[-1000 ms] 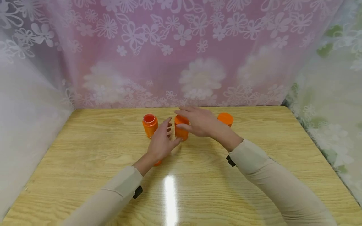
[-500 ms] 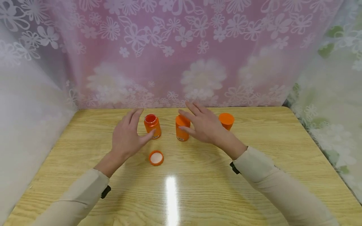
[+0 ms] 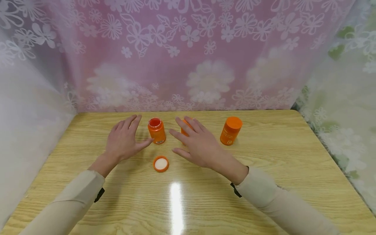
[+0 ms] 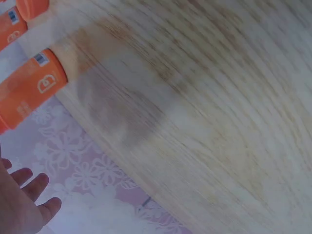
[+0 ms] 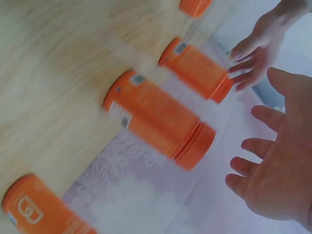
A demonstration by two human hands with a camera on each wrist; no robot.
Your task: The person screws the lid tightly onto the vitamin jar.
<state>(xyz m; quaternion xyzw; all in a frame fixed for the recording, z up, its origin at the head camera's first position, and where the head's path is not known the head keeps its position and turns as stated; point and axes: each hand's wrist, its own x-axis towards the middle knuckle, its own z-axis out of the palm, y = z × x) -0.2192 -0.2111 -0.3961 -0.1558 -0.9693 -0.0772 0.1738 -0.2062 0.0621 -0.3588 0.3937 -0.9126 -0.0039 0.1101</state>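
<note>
An orange bottle without its cap [image 3: 157, 132] stands upright, its red mouth uncovered. My left hand [image 3: 121, 138] is just left of it, fingers spread and the thumb reaching toward its side. Upside down in front of that bottle lies an orange cap [image 3: 161, 164], its white liner facing up. My right hand [image 3: 199, 143] overlaps the middle bottle in the head view, hiding most of it. The right wrist view shows this middle bottle [image 5: 156, 117] with its cap on, apart from the loosely extended fingers. Neither hand holds anything.
A third orange bottle [image 3: 230, 131], capped and upright, stands to the right of my right hand. All this is on a wood-grain table [image 3: 264, 202], with a pink floral curtain [image 3: 176, 75] behind it and pale curtains at the sides.
My left hand has moved left from between the bottles to the open bottle's far side, uncovering the cap. My right hand has shifted left and nearer, over the middle bottle, revealing the right bottle.
</note>
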